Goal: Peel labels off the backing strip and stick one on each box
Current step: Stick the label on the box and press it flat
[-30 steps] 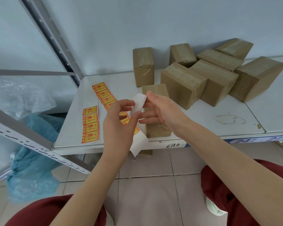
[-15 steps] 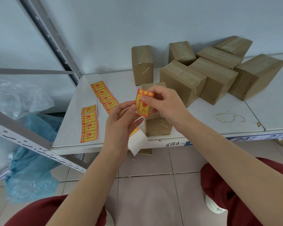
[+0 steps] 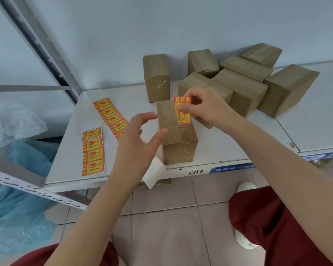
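Our right hand pinched 1 peeled fragile label over the 1 o'clock corner of the nearest cardboard box, lining it up to stick, while our left hand hovered open-fingered, gripping nothing, at its 9 o'clock, probably to steady it.
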